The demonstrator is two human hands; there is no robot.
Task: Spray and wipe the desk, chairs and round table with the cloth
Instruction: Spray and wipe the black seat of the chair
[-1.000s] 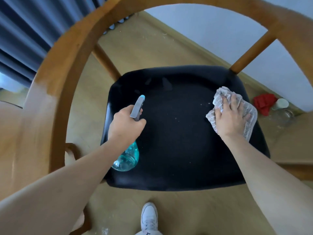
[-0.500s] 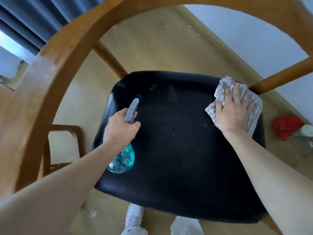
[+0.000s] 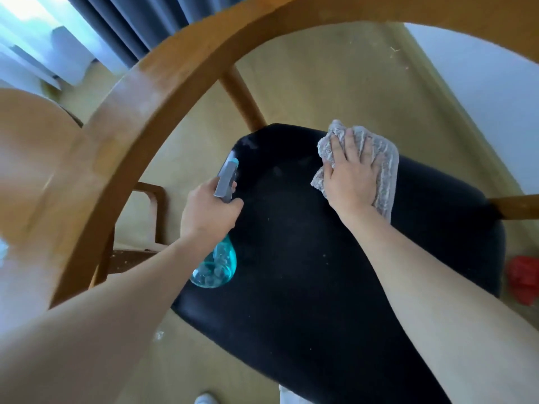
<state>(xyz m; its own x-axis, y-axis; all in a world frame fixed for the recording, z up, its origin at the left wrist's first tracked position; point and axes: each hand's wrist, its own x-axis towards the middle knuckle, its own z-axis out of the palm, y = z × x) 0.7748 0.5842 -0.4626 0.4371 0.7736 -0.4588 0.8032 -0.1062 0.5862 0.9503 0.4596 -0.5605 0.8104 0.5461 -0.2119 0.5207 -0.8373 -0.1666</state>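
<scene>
The right hand (image 3: pixel 351 179), fingers spread flat, presses the crumpled grey cloth (image 3: pixel 385 167) at the black padded chair seat (image 3: pixel 320 272)'s far edge; unwiped seat probably lies nearer. The left hand (image 3: pixel 208 212) grips the teal spray bottle (image 3: pixel 217 265).

right hand (image 3: pixel 351 182) flat on cloth (image 3: pixel 385 164), left hand (image 3: pixel 208 212) gripping spray bottle (image 3: pixel 217 265)

Both forearms are bare, unsleeved; a white shoe (image 3: pixel 205 398) shows below.

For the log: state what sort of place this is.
Probably a furnished room in a home or hotel: dark curtains at a window, wood floor, and a wooden chair with a black seat.
</scene>
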